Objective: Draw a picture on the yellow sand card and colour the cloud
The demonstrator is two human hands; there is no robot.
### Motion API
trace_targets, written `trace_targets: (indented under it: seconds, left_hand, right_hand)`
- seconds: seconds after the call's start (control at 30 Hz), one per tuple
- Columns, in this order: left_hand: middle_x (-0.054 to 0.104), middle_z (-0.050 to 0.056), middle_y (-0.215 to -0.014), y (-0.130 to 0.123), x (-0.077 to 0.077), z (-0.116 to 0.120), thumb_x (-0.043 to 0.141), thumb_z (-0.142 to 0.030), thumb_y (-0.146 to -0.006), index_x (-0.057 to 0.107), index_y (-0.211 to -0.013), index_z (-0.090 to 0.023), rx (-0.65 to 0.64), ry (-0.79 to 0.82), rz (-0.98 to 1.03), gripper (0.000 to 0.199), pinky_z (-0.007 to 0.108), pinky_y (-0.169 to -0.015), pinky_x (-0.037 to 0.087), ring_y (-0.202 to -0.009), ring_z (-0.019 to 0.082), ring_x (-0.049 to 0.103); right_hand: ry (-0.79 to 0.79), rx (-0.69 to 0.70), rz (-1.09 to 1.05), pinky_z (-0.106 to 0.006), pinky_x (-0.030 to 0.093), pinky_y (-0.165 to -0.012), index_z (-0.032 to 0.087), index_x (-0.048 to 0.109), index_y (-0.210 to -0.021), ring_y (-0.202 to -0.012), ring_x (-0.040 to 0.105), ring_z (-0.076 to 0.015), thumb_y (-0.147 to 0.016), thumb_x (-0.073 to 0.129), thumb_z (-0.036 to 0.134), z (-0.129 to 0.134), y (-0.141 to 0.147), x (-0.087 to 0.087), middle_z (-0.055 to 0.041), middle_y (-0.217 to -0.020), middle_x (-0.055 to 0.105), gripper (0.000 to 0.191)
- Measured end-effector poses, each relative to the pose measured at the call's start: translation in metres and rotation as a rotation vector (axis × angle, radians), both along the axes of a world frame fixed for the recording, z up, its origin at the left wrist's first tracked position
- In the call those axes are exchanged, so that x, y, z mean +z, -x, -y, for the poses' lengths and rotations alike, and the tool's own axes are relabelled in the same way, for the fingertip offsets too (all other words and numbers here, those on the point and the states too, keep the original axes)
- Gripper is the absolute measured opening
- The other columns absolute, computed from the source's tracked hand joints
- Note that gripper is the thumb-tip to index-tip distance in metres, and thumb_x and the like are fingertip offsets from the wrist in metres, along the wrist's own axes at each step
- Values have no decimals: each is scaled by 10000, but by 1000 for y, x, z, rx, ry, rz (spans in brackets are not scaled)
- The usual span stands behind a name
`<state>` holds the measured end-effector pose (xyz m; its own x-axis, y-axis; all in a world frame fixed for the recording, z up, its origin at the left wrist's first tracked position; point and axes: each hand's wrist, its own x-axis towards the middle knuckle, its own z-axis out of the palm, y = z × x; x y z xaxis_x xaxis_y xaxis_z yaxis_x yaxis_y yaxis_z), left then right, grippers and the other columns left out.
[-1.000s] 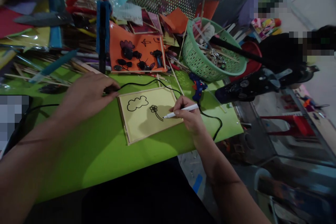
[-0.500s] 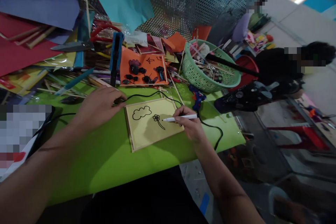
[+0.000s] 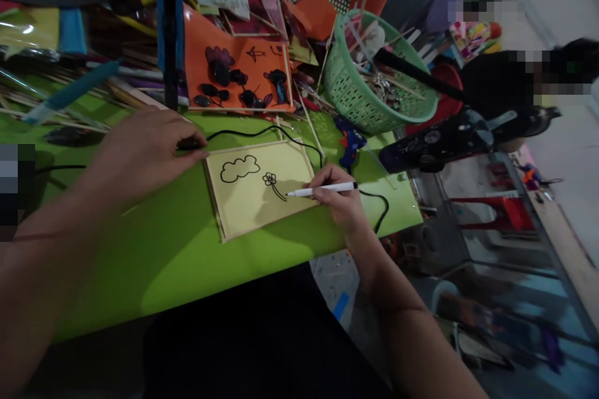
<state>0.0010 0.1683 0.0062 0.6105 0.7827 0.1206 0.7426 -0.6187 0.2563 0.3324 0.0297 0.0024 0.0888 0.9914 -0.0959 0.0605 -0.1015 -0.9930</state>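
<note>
My right hand (image 3: 341, 193) grips a white marker (image 3: 322, 189) with a black end. Its tip is at or just above a yellow sheet (image 3: 253, 209) edged with thin wooden sticks. Black outlines of a cloud (image 3: 240, 169) and a flower with a curved stem (image 3: 270, 179) are on the sheet. My left hand (image 3: 150, 143) rests by the sheet's upper left corner, fingers curled around a small dark thing that I cannot make out. A black cord (image 3: 262, 131) runs from near those fingers along the sheet's far edge.
Beyond the sheet stands an orange decorated panel (image 3: 238, 75), with a blue upright piece (image 3: 171, 25) beside it. A green basket (image 3: 374, 100) holds sticks and scraps. Near it lie a blue glue gun (image 3: 349, 140) and a dark bottle-like object (image 3: 430, 137). Another person (image 3: 505, 84) is at right.
The camera view has shifted, so the table things appear higher and further left. The marker tip has moved slightly down along the stem, whose lines now reach further.
</note>
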Motion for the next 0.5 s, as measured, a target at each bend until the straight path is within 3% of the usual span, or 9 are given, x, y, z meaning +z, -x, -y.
trace_targets:
  seconds: [0.23, 0.5]
  left_hand:
    - [712, 124, -1025, 0, -3, 1, 381, -589, -953, 728, -1021, -214, 36, 10, 22, 515, 471, -932, 470, -1031, 340, 631]
    - [686, 120, -1036, 0, 0, 4, 338, -599, -956, 745, -1051, -215, 78, 3, 16, 567, 460, -941, 479, -1060, 332, 628]
  right_hand:
    - [-45, 26, 90, -297, 451, -622, 232, 692, -785, -631, 539, -143, -753, 842, 375, 4, 1, -1, 27, -676, 627, 209]
    - [-57, 44, 114, -300, 446, -609, 230, 688, -765, -656, 556, -157, -755, 853, 440, 4, 1, 0, 18, -681, 619, 267]
